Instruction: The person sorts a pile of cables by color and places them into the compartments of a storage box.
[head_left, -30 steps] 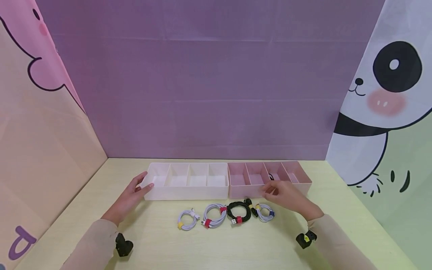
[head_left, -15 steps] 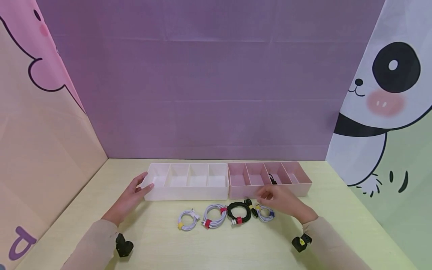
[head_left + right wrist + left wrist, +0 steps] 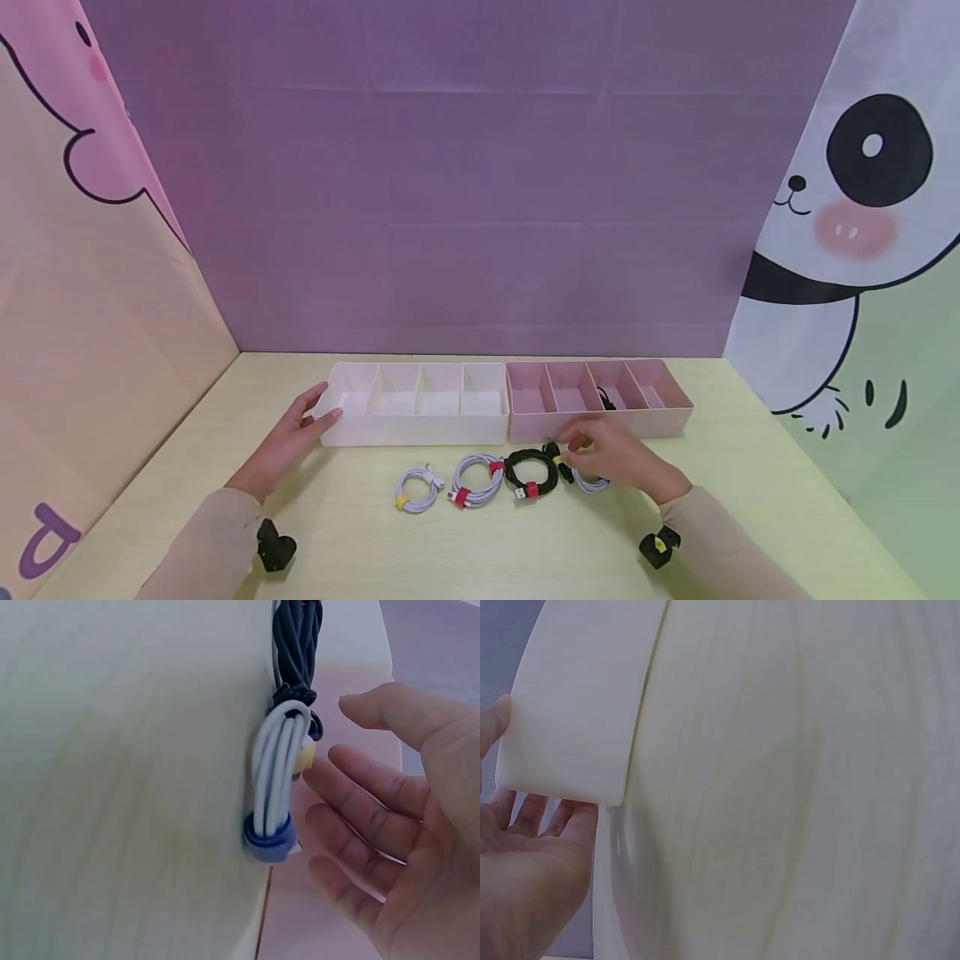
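My left hand (image 3: 296, 437) rests at the left end of a white divided organizer box (image 3: 416, 430), its fingers against the end wall and its thumb at the front corner. My right hand (image 3: 611, 454) hovers above a coiled white cable (image 3: 276, 776) with blue and yellow ties, fingers spread and nothing held in the right wrist view. Close to its fingertips lies a small black cable (image 3: 555, 456) with a yellow tie. Left of that sit a black coiled cable (image 3: 542, 454) with a red tie, and two white coiled cables (image 3: 486, 496) (image 3: 420, 505).
A pink divided box (image 3: 536, 427) stands end to end with the white one. One of its compartments holds a black cable (image 3: 606, 402). A purple backdrop (image 3: 480, 208) rises behind the table (image 3: 465, 558), with printed panels at both sides.
My right hand has moved left and toward me, away from the pink box to over the cables. More of the black cable inside that box shows. The left hand stays put.
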`<action>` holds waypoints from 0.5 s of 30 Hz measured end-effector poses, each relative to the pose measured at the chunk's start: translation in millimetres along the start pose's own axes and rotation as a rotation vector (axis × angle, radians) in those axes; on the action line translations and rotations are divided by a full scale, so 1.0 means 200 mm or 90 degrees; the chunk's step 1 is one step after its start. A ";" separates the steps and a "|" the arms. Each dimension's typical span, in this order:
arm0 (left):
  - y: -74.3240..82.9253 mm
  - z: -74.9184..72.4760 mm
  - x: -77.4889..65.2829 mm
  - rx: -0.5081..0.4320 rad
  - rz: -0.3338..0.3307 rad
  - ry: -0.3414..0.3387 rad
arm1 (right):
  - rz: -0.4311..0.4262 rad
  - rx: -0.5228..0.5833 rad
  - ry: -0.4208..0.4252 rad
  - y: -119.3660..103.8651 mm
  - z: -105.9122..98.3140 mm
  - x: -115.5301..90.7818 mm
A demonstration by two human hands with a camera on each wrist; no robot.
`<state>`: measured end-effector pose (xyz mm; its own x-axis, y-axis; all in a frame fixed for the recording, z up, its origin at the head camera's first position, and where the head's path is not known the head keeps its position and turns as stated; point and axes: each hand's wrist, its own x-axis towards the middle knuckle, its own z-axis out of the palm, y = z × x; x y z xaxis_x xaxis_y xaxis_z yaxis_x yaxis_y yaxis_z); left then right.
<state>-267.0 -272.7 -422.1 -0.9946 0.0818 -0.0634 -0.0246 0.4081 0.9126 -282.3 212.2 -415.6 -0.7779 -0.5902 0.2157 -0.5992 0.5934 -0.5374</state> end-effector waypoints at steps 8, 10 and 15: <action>0.00 0.00 0.00 0.003 -0.003 0.002 | 0.007 -0.015 0.003 -0.01 0.03 0.02; 0.00 0.00 0.01 0.010 -0.010 0.003 | 0.008 -0.016 0.003 -0.01 0.04 0.02; 0.01 0.00 0.01 0.020 -0.017 0.007 | 0.015 -0.010 -0.002 0.01 0.06 0.03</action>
<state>-268.1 -272.1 -421.3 -0.9946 0.0610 -0.0837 -0.0486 0.4387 0.8973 -285.9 203.5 -424.8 -0.7911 -0.5776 0.2012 -0.5841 0.6158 -0.5288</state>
